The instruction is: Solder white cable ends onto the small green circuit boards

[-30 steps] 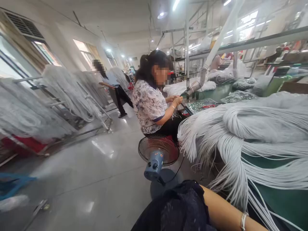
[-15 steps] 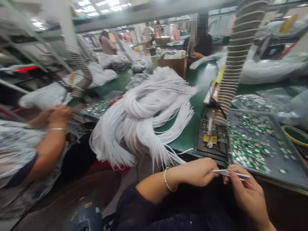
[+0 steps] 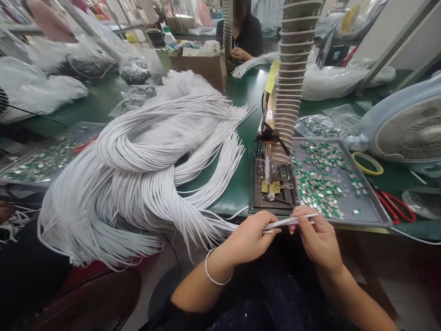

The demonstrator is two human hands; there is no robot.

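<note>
My left hand [image 3: 253, 234] is closed round a few white cables [image 3: 284, 222], whose ends stick out to the right. With thumb and fingers my right hand [image 3: 315, 239] pinches those same cable ends, close to the left hand. A thin wire end shows beyond the right fingers. From the left hand the cables run back toward a large pile of white cables [image 3: 151, 179] on the green table. Just beyond my hands stands a soldering station [image 3: 272, 202] with a yellow sponge. Beside it a grey tray [image 3: 361, 216] holds many small green circuit boards [image 3: 320, 193].
A ribbed grey duct [image 3: 296, 73] hangs above the soldering station. On the right are a fan [image 3: 413, 119], a yellow tape roll [image 3: 368, 163] and red-handled scissors [image 3: 396, 207]. Another tray of boards [image 3: 44, 156] lies at left. Across the table a person [image 3: 244, 37] sits behind a cardboard box [image 3: 203, 69].
The view has swung right, bringing the fan and scissors into sight and moving the neighbour's arm at left almost out of it. Both hands still hold the cables.
</note>
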